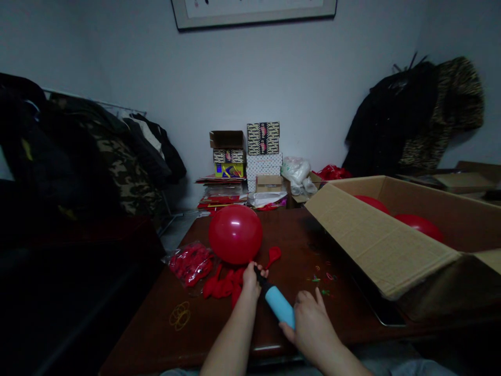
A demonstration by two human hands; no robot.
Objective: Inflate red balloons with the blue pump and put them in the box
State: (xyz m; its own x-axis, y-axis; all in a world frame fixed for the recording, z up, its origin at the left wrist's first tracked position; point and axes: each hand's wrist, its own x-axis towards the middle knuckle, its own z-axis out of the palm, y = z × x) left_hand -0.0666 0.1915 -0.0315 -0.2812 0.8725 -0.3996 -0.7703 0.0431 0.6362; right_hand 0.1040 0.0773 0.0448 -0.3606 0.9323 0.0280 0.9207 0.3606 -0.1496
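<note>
Red inflated latex balloon [235, 234] is seen resting on the table top, directly above the left hand [250, 279], with its lower end hidden at that hand. A blue-and-black hand pump [278, 305] is held at an angle across the table, with its black nozzle end closed inside the left fingers. Whether the balloon neck is fitted on the nozzle cannot be told, as it is covered by the fingers. The grip of the left hand is narrow and closed around the nozzle end. The right hand [311, 326] is placed at the lower end of the blue barrel, with fingers spread; how tightly the barrel is gripped cannot be told.

Loose uninflated red balloons [223, 286] are scattered just left of the left hand, and 1 more uninflated red balloon [273, 256] lies just right of the inflated one. A clear plastic bag of red balloons [191, 263] is placed further left. A loop of yellow rubber bands [180, 316] and small multicoloured rubber bands [321, 278] are lying on the dark brown wooden table [136, 334].

An open tan cardboard box [381, 230] is set on the right side of the table, with 2 inflated red balloons [420, 227] inside. Stacked patterned cardboard boxes [263, 138] are piled beyond the table.
</note>
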